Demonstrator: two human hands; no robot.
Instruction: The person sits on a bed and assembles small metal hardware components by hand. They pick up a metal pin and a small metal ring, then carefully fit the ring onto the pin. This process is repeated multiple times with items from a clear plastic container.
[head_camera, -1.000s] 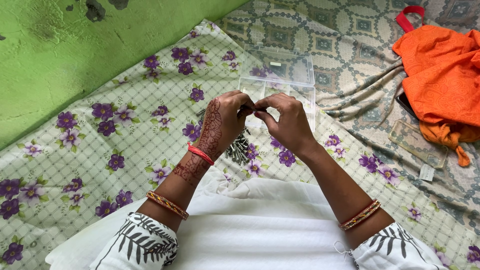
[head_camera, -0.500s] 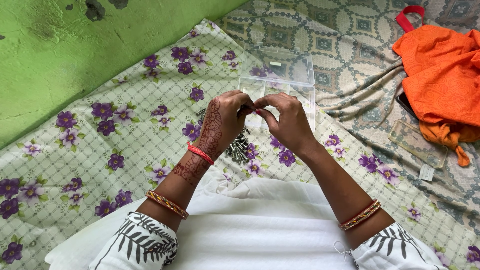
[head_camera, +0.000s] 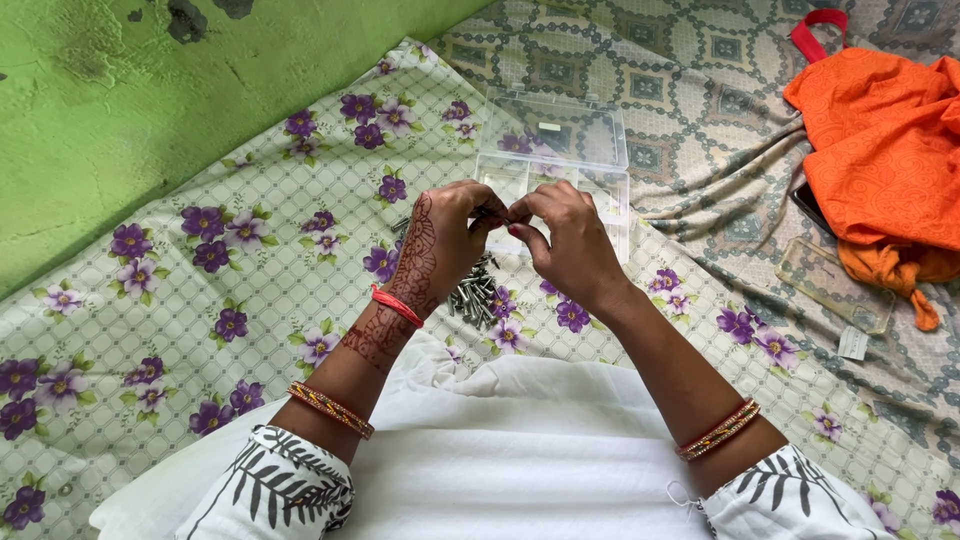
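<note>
While both wrists hang above the white cloth (head_camera: 520, 450) on the lap, the left hand (head_camera: 432, 250) and right hand (head_camera: 570, 240) meet fingertip to fingertip over the flowered sheet (head_camera: 200, 300). Between them they pinch a small part (head_camera: 503, 217), likely a screw; it is mostly hidden, so I cannot tell which hand bears it or how firmly. Both sets of fingers are curled in and pressed together at the tips.

Just below the hands, on the sheet, lies a pile of screws (head_camera: 472, 297), partly hidden by the left wrist. These look like short metal pieces: hard, stiff, light singly, and smooth enough to slip or roll, so a fingertip pinch across the shank or head would serve best.

Beyond the hands sits a clear box (head_camera: 560, 160) with compartments, its lid open; thin plastic, probably light and easy to tip. Farther right lie an orange cloth (head_camera: 880, 150) and a clear case (head_camera: 835, 285).
</note>
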